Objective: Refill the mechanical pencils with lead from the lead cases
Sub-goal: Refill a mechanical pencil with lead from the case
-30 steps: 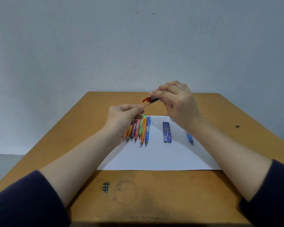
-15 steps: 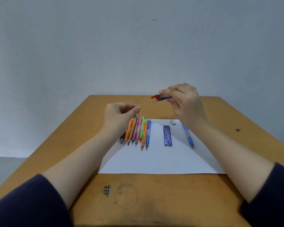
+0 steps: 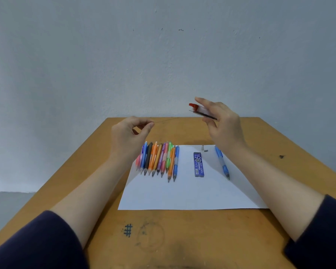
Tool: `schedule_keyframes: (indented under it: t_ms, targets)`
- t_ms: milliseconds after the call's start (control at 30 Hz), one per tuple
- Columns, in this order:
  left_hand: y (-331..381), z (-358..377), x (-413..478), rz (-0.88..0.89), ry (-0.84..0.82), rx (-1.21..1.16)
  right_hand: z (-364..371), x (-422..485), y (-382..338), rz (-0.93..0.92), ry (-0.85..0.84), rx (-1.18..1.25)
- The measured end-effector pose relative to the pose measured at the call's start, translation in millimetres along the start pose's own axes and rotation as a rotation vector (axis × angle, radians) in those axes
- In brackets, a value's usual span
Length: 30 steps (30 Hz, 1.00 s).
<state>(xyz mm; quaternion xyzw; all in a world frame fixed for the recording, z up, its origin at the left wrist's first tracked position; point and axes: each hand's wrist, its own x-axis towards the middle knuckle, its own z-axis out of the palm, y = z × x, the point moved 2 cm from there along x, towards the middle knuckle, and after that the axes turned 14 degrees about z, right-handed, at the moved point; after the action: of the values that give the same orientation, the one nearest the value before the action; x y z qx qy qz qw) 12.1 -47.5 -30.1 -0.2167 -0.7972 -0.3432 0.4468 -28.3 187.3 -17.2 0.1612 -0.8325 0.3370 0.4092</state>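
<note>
**Lead's out, and the hands have swung wide apart above the table!**

A second ago the left hand [image 3: 128,136] and right hand [image 3: 223,125] were almost touching. Now they're well apart: the right pinches the red-capped lead case [image 3: 199,110] up high, and the left nips a single lead [image 3: 166,120], drawn clear of it. My read is that the draw is done and loading comes next. The count: one table [image 3: 182,239] and one paper sheet [image 3: 192,193]. There's a row of pencils [image 3: 159,160], about ten and too tightly packed to be sure, plus one lone blue pencil [image 3: 222,163] to the right. That's two cases, counting the blue lead case [image 3: 199,164] lying flat between them, and two tiny grey bits [image 3: 203,147] at the far edge.
</note>
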Motion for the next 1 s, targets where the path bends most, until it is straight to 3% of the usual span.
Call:
schedule_keyframes:
  t_ms: [300,367,467,533,1000]
  targets:
    - [-4.7,3.5,-1.0,0.091,-0.047,0.055,3.5,-5.2,-10.5,0.077,-0.091,0.164]
    - [-4.9,4.1,-1.1,0.095,-0.047,0.052,2.8,-4.2,-12.8,0.252,-0.145,0.244]
    - [-3.9,4.5,-1.7,0.102,-0.05,0.056,3.5,-3.4,-14.4,0.595,-0.227,0.593]
    - [-3.8,4.7,-1.9,0.112,-0.058,0.059,4.2,-3.7,-13.6,0.675,-0.247,0.684]
    - [-5.4,6.8,-3.9,0.116,-0.087,0.043,6.0,-5.1,-11.2,0.718,-0.258,0.634]
